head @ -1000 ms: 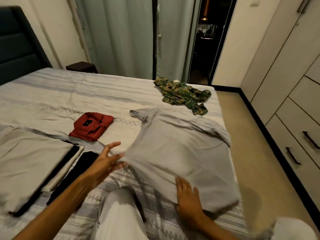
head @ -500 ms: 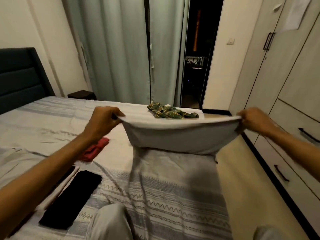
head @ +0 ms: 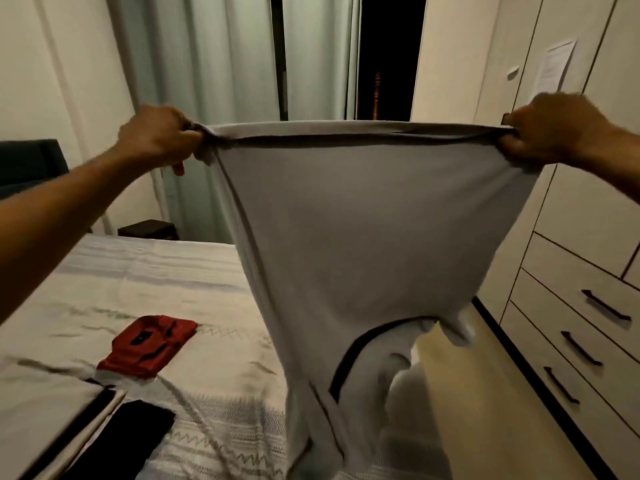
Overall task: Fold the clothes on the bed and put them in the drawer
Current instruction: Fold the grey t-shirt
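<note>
Our left hand [head: 157, 135] and right hand [head: 557, 131] each have the fingers curled tight round one end of the grey shirt's [head: 367, 237] hem, stretching it taut between them, raised in the air. The shirt hangs down from our fists, upside down, its collar at the bottom. Below our left hand on the bed [head: 145, 271] lies a folded red garment [head: 149, 346], and nearer us a black one [head: 135, 431]. Below our right hand are the drawers [head: 588, 337].

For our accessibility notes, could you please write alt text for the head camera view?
Both hands, left hand and right hand, hold a grey T-shirt stretched up by its hem over a bed, where a folded red shirt lies; drawers stand at right.
</note>
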A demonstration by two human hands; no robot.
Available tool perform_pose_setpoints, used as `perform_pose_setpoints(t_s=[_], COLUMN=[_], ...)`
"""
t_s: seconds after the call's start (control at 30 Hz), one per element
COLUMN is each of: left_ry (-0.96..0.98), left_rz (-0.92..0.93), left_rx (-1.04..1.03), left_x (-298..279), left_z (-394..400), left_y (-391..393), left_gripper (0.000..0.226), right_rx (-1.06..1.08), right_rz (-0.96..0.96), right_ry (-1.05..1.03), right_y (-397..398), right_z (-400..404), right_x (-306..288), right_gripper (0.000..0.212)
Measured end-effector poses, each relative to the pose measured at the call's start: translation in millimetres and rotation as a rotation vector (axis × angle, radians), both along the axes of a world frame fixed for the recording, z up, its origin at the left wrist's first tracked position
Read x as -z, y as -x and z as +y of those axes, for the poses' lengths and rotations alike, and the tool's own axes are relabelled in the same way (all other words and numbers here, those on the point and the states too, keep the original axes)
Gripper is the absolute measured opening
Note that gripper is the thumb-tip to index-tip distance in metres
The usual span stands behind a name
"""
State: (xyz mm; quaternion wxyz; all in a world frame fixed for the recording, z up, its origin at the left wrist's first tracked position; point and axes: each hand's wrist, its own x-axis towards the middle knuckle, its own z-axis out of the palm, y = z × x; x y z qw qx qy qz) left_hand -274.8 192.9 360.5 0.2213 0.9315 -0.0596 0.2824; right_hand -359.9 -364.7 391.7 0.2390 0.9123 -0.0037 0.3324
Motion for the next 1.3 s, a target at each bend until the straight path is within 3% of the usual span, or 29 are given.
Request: perform_pose_setpoints(t_s=[0.17,0.33,0.5,0.63,0.83,0.97,1.07,1.17,1.3], left_ry=[-0.077,-0.018,0.414,0.524,0.474,0.481,0.432,0.395,0.195], left_rz=[0.115,0.152,0.287,0.256,0.107,-0.020,-0.076,-0.018,0.112], left_rx=[-0.117,-0.140,0.017,0.055,0.178,0.215,0.238,0.322,0.262], left_x=[65.6,102.4,69.3,25.1,-13.9,31.0,110.2,211.1,331.6], left_z=[-18.6,-40.1,-51.9,-44.1,-2.8,34.7,63.9,85.8,109.6], left_y=[-110.9,-229.3,-299.0,-313.5,-279.0,-217.5,-151.8,-77.0,2.6], left_gripper=[0.026,0.022,0.026,0.028,0.027,0.027,0.020,0.015,0.014], right_rx=[-0.037,0.053,0.100,0.051,-0.066,-0.137,-0.198,-0.196,-0.070], right_rz=[0.188,0.297,0.353,0.285,0.104,-0.036,-0.071,-0.047,0.141], right_ry=[0.035,-0.004,-0.222,-0.316,-0.248,-0.208,-0.189,-0.180,-0.211], right_y=[-115.9,-237.4,-309.6,-329.9,-288.4,-227.5,-164.6,-92.0,-2.7], right_z=[-12.6,-23.6,-21.9,-20.8,0.4,23.9,34.2,44.2,63.0], right_x=[60.8,115.6,70.7,18.0,-29.0,-1.3,63.8,157.2,295.5], right_gripper=[0.049,0.034,0.010,0.018,0.017,0.021,0.024,0.024,0.029])
